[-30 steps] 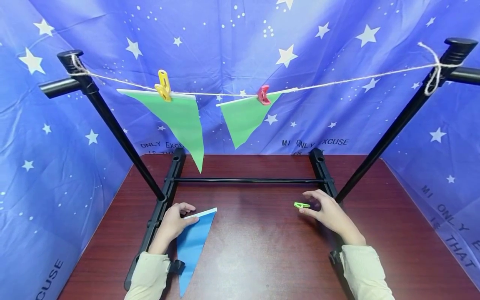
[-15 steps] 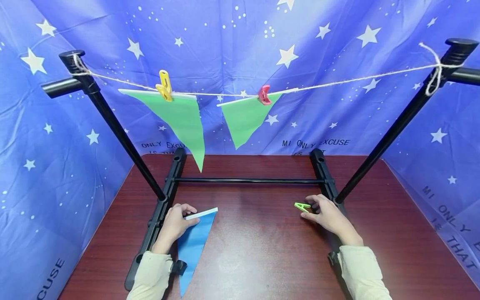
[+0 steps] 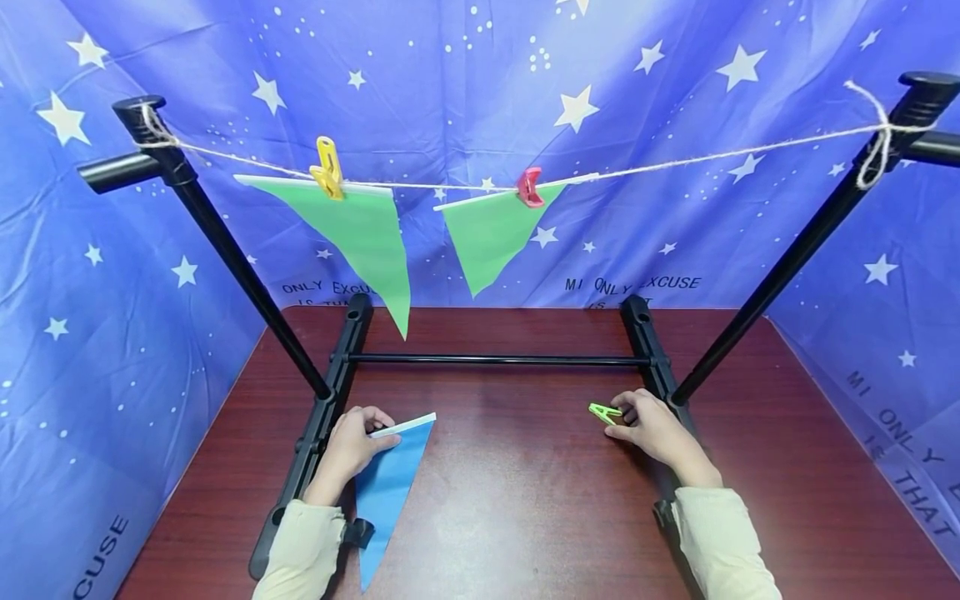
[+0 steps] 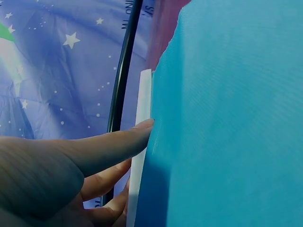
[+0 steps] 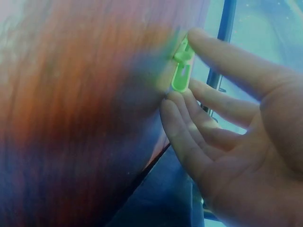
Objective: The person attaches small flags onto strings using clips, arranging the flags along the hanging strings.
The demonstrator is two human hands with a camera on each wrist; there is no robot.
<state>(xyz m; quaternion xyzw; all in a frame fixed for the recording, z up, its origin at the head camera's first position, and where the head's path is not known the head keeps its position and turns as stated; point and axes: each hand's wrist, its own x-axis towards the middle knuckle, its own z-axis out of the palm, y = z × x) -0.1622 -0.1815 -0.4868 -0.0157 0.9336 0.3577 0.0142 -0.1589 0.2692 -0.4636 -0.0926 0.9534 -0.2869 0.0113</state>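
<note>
A blue triangular pennant [image 3: 392, 492] with a white top edge hangs from my left hand [image 3: 354, 442], which pinches that edge between thumb and fingers. In the left wrist view, the thumb [image 4: 118, 144] lies across the white strip [image 4: 141, 104] and the blue cloth fills the right side. On the right, my right hand [image 3: 660, 433] pinches a light green clothespin [image 3: 602, 413] just above the table. The right wrist view has the clothespin [image 5: 182, 71] between the thumb tip and the fingertips.
A white string [image 3: 675, 164] spans two black posts [image 3: 240, 275]. Two green pennants [image 3: 367, 242] hang on it under a yellow clothespin [image 3: 327, 171] and a red one [image 3: 529, 188]. A black crossbar [image 3: 495, 360] joins the stand's feet on the brown table [image 3: 510, 467].
My right hand has shifted slightly towards me, and the green clothespin has turned so its V shape faces the head camera. The left hand and blue pennant stay nearly still.
</note>
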